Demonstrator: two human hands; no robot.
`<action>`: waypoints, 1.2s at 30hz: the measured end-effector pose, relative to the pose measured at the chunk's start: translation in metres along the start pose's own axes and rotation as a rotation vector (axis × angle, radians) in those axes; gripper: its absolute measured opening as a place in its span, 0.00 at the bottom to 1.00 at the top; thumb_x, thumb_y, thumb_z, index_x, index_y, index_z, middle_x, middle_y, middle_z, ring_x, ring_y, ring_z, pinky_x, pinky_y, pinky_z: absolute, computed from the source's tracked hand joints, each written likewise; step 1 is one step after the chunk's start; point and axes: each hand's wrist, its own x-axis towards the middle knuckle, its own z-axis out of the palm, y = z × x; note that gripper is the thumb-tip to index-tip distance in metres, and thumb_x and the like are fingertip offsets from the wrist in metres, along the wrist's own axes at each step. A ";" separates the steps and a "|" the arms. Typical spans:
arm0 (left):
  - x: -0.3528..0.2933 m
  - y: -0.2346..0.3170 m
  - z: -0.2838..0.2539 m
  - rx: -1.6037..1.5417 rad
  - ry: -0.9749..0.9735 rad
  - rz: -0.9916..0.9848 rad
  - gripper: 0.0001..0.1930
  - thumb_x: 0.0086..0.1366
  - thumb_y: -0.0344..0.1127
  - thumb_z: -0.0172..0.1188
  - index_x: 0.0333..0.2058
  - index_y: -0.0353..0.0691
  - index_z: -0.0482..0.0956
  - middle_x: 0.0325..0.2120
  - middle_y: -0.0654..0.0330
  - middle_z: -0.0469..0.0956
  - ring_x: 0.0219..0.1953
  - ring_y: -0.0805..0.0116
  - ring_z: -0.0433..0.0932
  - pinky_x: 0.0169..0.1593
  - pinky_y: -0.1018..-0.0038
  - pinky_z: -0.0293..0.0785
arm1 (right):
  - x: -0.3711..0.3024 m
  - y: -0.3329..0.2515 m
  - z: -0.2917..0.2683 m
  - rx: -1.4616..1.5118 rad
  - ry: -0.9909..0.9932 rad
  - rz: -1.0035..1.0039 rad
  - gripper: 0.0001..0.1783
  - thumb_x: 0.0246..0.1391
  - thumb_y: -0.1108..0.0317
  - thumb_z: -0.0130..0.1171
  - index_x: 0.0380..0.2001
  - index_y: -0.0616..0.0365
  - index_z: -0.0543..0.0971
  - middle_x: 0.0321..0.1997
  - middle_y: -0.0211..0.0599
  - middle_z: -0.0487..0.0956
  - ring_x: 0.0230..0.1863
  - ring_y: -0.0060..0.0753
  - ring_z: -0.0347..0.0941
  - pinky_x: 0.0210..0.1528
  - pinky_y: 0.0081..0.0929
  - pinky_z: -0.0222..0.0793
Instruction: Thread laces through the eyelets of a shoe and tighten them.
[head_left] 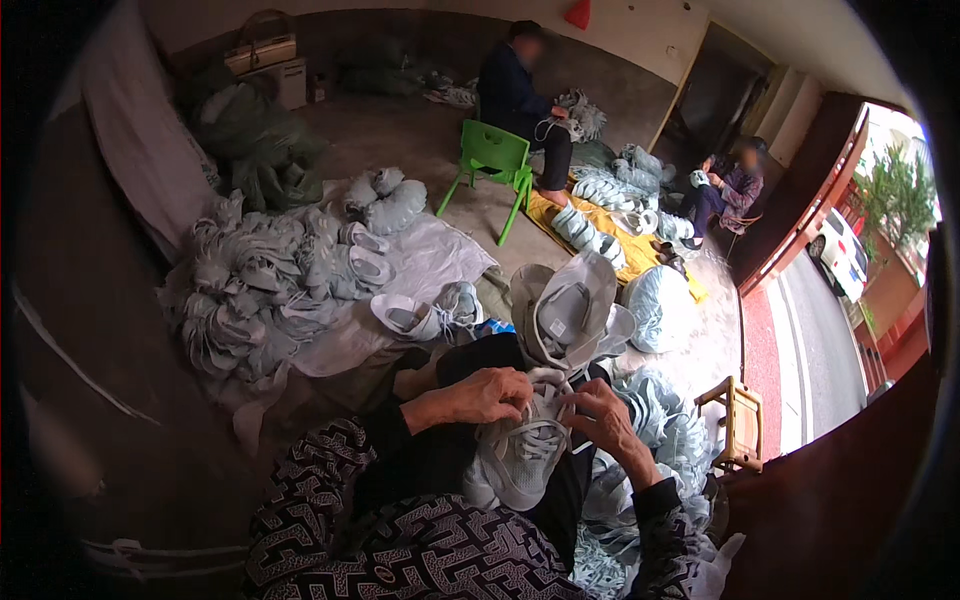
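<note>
A pale grey low-cut lace-up shoe with a white toe (525, 458) lies on the seated person's lap, near in the scene, its toe toward the body and its opening to the far side. The left hand (483, 396) has thumb and fingers pressed together, pinching at the left edge of the shoe's opening. The right hand (604, 416) curves in from the right, its fingertips at the opposite edge—whether they have closed on a lace end I cannot tell.

The white flat lace (540, 438) already crosses the front in several rows, so the step in hand looks like work on the topmost eyelets. The next move seems to call for steadying the edge with the left hand while the right draws the lace through, evenly and without twisting.

Just beyond stand more pale grey open shoes (568, 312); a large heap of grey shoe uppers (255, 285) lies to the left.
</note>
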 end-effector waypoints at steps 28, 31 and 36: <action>0.038 0.022 0.070 0.501 -0.016 -0.001 0.10 0.51 0.40 0.63 0.31 0.44 0.77 0.36 0.59 0.71 0.45 0.60 0.70 0.46 0.61 0.65 | -0.006 0.023 0.026 0.308 0.007 0.499 0.14 0.51 0.62 0.53 0.22 0.64 0.74 0.19 0.48 0.74 0.21 0.46 0.70 0.25 0.33 0.64; 0.036 0.022 0.077 0.621 0.125 0.109 0.09 0.52 0.39 0.61 0.31 0.44 0.76 0.36 0.59 0.71 0.44 0.60 0.70 0.43 0.61 0.64 | -0.011 0.022 0.025 0.230 0.019 0.460 0.16 0.52 0.60 0.55 0.25 0.64 0.76 0.18 0.46 0.74 0.21 0.39 0.72 0.26 0.33 0.65; 0.037 0.025 0.076 0.483 0.087 0.010 0.07 0.52 0.36 0.62 0.31 0.45 0.76 0.34 0.62 0.73 0.42 0.63 0.71 0.44 0.64 0.65 | -0.020 0.015 0.013 0.360 -0.022 0.316 0.13 0.54 0.61 0.54 0.33 0.61 0.79 0.24 0.45 0.77 0.27 0.40 0.76 0.31 0.32 0.68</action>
